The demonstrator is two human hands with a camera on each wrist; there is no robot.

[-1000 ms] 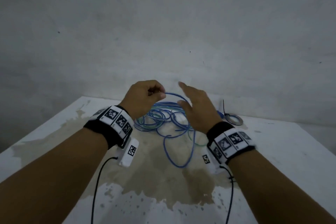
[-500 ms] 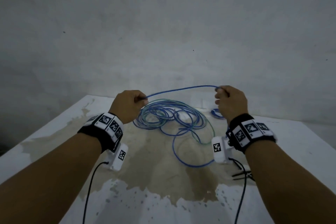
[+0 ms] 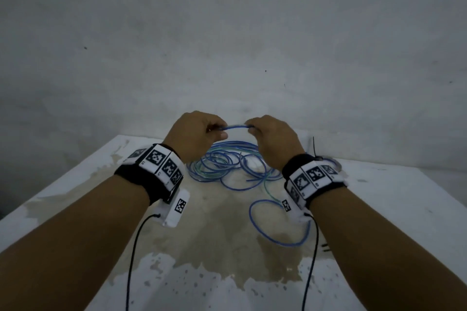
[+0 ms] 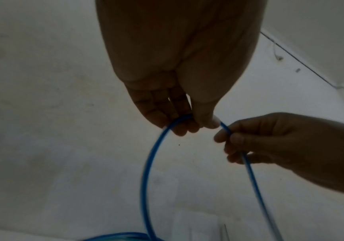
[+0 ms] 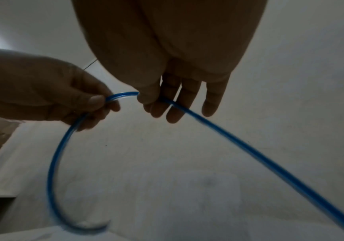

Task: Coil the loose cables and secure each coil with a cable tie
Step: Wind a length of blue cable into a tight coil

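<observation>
Hands have come way closer together than half a second back: they were holding a long stretch of blue cable well apart, and now only a short arc of it bridges them.

Nearest the camera, below and on this side of the grip, one big loose loop of the blue cable (image 3: 278, 225) lies on the stained table (image 3: 394, 209), running under the right wrist. So that part's definitely not coiled yet.

At the grip itself: the left hand (image 3: 197, 134) has its thumb and curled fingers pinching the cable, and the right hand (image 3: 271, 137) is pinching it too, thumb against the fingertips (image 5: 156, 106). From the wrist views the cable drops away from each pinch in a curve, so my guess is a loop is being formed and passed into the left hand.

Just beyond and under the hands sits the messy pile (image 3: 222, 166) of blue and greenish strands, loosely ringed but not gathered. I can't tell how many separate cables are in there.

Farther off to the right of the grip there's what looks like a black cable tie (image 3: 314, 146) sticking up next to a small ring-shaped thing (image 3: 334, 162) that's mostly hidden by the wrist band.

So progress-wise: early days I reckon. No tidy coil visible and nothing tied among the strands; most of the winding and all the tying is left.
</observation>
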